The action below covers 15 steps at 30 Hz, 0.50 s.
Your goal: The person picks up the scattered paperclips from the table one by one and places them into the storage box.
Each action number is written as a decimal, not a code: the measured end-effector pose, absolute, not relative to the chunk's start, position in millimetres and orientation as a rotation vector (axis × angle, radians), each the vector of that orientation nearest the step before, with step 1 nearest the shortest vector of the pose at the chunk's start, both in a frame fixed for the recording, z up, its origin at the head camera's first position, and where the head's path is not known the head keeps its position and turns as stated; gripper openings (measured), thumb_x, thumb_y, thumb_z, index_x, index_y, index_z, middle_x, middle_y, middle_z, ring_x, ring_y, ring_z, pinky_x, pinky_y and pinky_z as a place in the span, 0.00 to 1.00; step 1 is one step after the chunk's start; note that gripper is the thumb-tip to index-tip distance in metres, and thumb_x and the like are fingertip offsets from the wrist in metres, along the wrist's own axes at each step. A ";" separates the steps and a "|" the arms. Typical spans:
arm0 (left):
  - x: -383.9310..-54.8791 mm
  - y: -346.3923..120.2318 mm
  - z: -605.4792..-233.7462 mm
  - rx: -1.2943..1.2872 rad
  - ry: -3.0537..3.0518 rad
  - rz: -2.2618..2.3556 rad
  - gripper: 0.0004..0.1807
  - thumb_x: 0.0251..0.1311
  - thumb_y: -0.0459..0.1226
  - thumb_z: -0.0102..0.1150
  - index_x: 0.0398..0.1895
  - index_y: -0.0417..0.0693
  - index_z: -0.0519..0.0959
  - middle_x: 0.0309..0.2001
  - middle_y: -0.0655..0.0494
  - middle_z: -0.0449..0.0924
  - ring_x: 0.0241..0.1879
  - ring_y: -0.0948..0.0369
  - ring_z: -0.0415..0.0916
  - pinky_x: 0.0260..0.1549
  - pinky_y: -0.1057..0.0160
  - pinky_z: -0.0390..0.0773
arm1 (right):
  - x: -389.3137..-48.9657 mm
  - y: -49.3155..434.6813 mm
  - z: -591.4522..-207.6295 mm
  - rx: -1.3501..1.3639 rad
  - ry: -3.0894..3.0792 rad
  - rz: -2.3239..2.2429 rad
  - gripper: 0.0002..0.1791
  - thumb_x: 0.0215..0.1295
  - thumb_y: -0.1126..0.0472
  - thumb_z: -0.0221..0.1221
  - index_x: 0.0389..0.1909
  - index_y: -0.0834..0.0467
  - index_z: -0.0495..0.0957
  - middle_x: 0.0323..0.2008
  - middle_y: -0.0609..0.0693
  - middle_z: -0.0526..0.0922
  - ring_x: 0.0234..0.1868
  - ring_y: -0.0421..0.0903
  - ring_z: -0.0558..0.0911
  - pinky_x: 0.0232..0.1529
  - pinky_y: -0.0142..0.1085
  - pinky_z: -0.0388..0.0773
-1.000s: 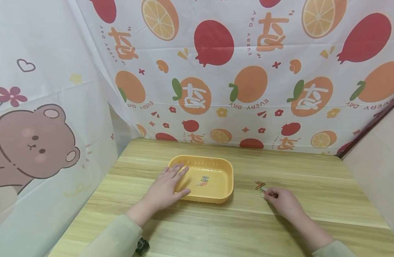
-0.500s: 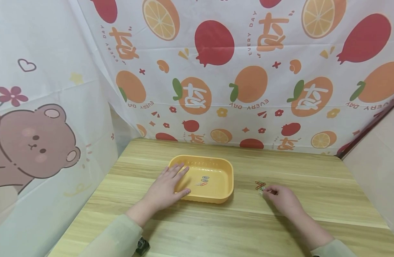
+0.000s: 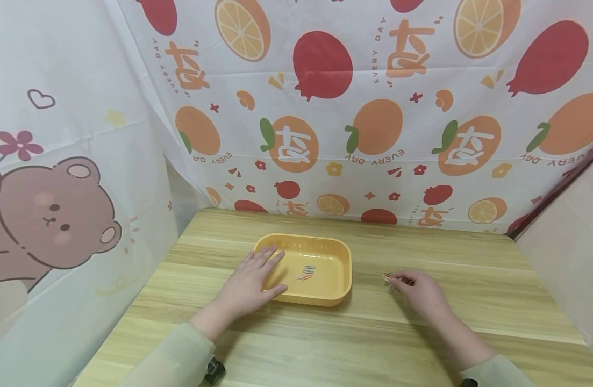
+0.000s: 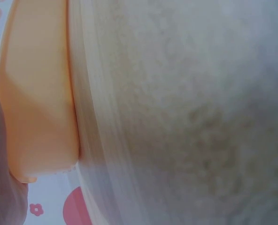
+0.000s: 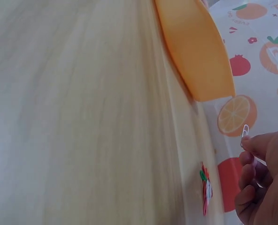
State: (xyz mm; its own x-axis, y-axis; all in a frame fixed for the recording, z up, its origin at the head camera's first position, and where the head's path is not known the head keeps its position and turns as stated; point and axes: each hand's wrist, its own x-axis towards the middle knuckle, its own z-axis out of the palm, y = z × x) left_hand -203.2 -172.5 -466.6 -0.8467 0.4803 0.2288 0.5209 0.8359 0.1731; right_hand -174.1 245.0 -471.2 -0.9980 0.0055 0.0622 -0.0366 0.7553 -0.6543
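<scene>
In the head view a yellow plastic tray (image 3: pixel 343 274) stands on the table with several paper clips (image 3: pixel 306 272) inside. My left hand (image 3: pixel 248 282) rests over the tray's left rim, fingers spread and thumb at the front edge. To the right of the tray, my right hand (image 3: pixel 419 290) pinches a white paper clip (image 5: pixel 245 131) between thumb and forefinger, plain in the right wrist view. A small pile of red, green and white paper clips (image 5: pixel 205 187) lies on the table by that hand; in the head view the fingertips partly cover it.
A wood-grain table (image 3: pixel 325 344) carries everything. Behind it hangs a white curtain with a fruit print (image 3: pixel 325 177), and a bear-print sheet (image 3: pixel 54 215) borders the left. A pale wall panel (image 3: pixel 567 252) stands on the right.
My right hand has shifted slightly away from me and leftward, so its fingers now overlap the clip pile in the head view. My left hand and the tray have stayed in place.
</scene>
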 end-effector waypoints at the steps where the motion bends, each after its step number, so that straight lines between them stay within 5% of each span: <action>1: -203.2 -172.5 -466.4 -0.781 -2.840 -0.337 0.44 0.63 0.66 0.51 0.78 0.58 0.57 0.77 0.53 0.54 0.76 0.51 0.49 0.74 0.46 0.47 | -175.0 243.5 -470.0 0.029 -2.882 1.095 0.10 0.68 0.50 0.62 0.41 0.49 0.87 0.34 0.43 0.85 0.35 0.41 0.78 0.36 0.38 0.75; 15: -203.1 -173.6 -466.2 -0.772 -2.864 -0.362 0.44 0.63 0.65 0.52 0.78 0.59 0.56 0.78 0.55 0.52 0.77 0.53 0.47 0.75 0.48 0.45 | -189.9 212.1 -454.4 -0.056 -2.797 1.412 0.16 0.66 0.45 0.63 0.44 0.52 0.86 0.32 0.52 0.84 0.32 0.47 0.79 0.29 0.35 0.76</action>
State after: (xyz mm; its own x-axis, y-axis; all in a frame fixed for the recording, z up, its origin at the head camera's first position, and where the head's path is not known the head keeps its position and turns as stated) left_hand -203.1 -173.6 -466.2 -0.8556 0.4739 0.2083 0.5108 0.8382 0.1912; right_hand -189.9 212.1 -454.4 -0.9993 0.0352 -0.0089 0.0280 0.5935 -0.8043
